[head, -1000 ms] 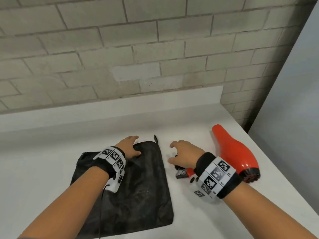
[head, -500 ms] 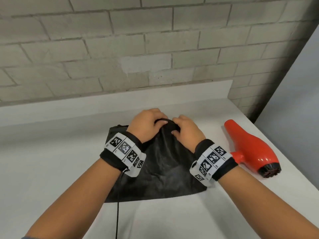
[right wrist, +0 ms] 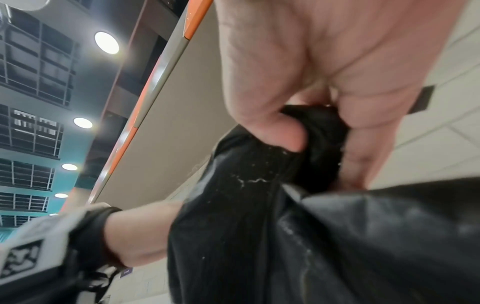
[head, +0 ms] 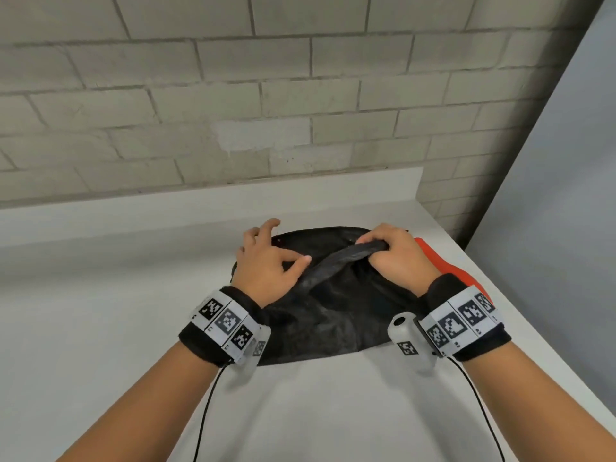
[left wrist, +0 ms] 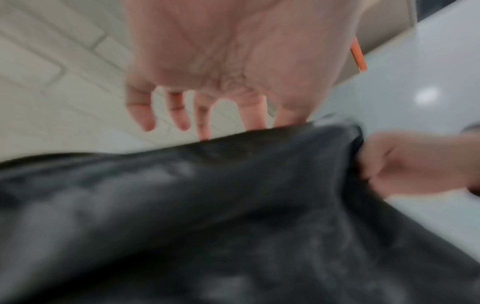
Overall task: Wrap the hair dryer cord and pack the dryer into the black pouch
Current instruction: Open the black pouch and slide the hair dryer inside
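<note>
The black pouch [head: 326, 315] lies on the white counter [head: 133, 311], its mouth at the far side. My right hand [head: 383, 251] grips the upper edge of the mouth in a fist and lifts it, as the right wrist view shows with my right hand [right wrist: 311, 133] on the pouch [right wrist: 311, 236]. My left hand [head: 276, 248] hovers at the mouth's left end with loose, spread fingers; my thumb touches the raised fabric. In the left wrist view the fingers [left wrist: 148, 115] hang straight above the pouch [left wrist: 233, 205]. The red hair dryer [head: 443, 265] lies right of the pouch, mostly hidden behind my right wrist. Its cord is out of sight.
A brick wall [head: 266, 111] with a low white ledge backs the counter. A grey panel [head: 550, 195] stands past the counter's right edge, close to the dryer. Thin black cables run from both wristbands toward me.
Both hands were pinched together at the pouch's far edge. Now my right hand has pulled the top layer up and to the right, and my left hand has loosened and spread.
</note>
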`<control>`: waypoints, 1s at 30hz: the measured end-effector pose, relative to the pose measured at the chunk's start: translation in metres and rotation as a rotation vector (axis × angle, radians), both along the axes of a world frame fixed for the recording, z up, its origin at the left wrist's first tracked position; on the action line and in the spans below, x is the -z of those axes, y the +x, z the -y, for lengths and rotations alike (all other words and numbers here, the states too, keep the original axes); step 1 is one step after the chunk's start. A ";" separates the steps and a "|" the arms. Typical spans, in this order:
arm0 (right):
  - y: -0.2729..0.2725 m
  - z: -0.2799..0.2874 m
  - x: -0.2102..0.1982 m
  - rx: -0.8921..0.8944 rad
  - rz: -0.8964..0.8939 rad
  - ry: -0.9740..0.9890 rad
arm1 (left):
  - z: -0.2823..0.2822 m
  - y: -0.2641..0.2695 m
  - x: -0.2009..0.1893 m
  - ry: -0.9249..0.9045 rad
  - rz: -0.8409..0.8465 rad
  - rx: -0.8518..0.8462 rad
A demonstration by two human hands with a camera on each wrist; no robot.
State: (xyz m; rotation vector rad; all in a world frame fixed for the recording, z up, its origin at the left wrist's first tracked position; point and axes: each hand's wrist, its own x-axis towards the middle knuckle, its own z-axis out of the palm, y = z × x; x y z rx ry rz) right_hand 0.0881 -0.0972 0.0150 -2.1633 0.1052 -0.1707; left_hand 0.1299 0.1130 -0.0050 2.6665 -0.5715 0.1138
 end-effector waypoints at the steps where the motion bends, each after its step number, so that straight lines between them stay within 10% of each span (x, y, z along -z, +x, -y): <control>1: -0.004 0.002 0.001 -0.036 -0.007 0.037 | -0.002 0.003 0.003 0.127 -0.057 -0.017; 6: -0.019 0.008 0.001 -0.142 0.005 0.355 | -0.003 0.013 0.019 0.305 -0.386 -0.087; 11: -0.023 0.012 0.000 -0.015 0.015 -0.155 | 0.005 0.010 0.007 -0.315 -0.268 -0.196; 17: -0.014 0.025 0.005 0.209 -0.074 -0.611 | 0.012 -0.008 -0.008 -0.292 -0.047 -0.027; 30: -0.031 0.005 0.016 -0.214 0.036 0.051 | -0.002 0.009 0.001 -0.020 -0.026 -0.563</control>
